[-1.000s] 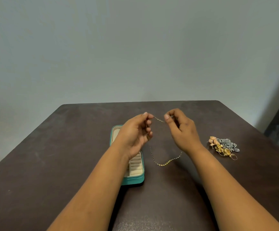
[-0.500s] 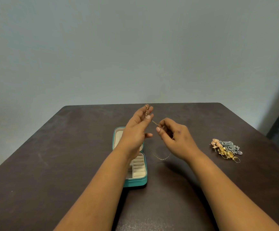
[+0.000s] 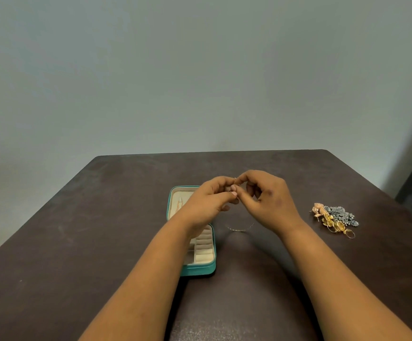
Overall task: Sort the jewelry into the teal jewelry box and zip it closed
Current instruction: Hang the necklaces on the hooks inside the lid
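Both hands are meeting above the dark brown counter (image 3: 101, 230), fingertips almost touching. The left hand (image 3: 209, 200) is curling its fingers (image 3: 233, 193) and pinching one end of a thin gold chain (image 3: 240, 228); the right hand (image 3: 269, 198) is pinching the other end between thumb and forefinger. The chain is hanging below the fingers in a narrow loop, its bottom curve lying low over the counter, just beneath the right hand; whether it is touching the surface cannot be told.

The teal jewelry box (image 3: 200, 270) is lying open under and just left of the left fingers, its long axis running away from the person, the lid half at the far end and the cream ring rolls at the near end. A pile of loose jewelry (image 3: 334, 217), gold and grey pieces, is sitting well to the right of the right fingers.

A plain pale grey wall (image 3: 200, 70) is rising behind the counter's far edge.
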